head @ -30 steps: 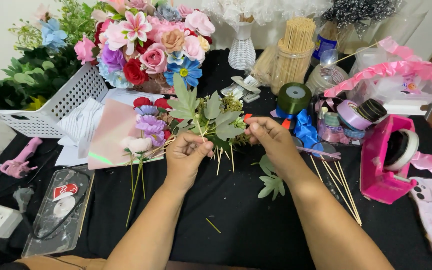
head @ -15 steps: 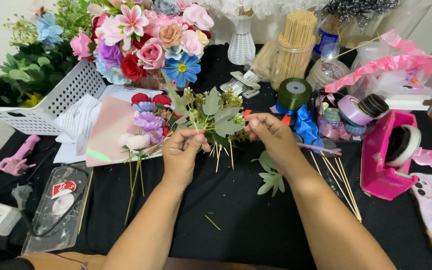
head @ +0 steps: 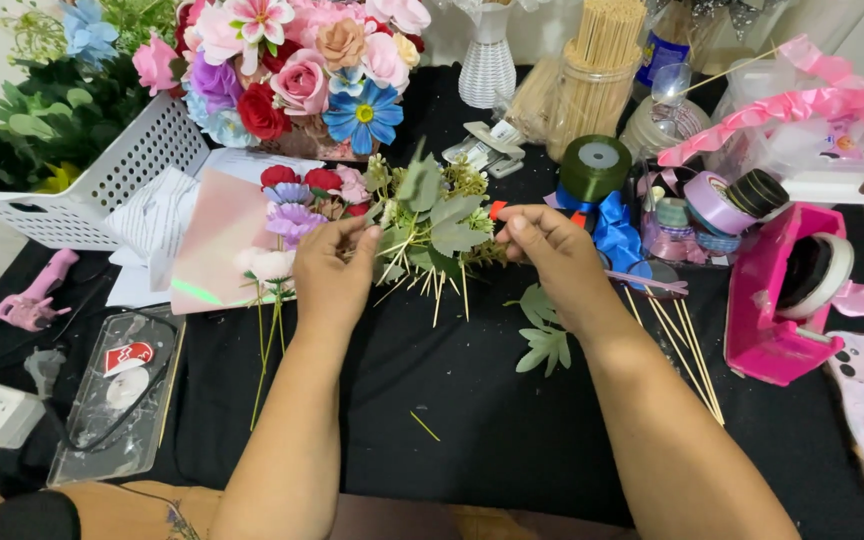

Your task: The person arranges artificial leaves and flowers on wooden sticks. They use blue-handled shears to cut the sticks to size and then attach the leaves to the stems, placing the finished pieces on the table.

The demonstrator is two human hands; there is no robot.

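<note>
on the black table (head: 472, 420) lies a loose green leaf sprig (head: 544, 340). just beyond it, the left hand (head: 332, 275) has its fingers closed on the stems of a small leafy bunch (head: 432, 225), while the right hand (head: 552, 255) pinches its right side. farther back stand a green ribbon spool (head: 595, 167) and a bouquet of mixed flowers (head: 292, 60).

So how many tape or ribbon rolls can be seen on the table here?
4 clearly: a green roll behind the right hand, a lilac roll and a black roll beside it, and one in the pink dispenser. More may be hidden in the clutter.
</note>
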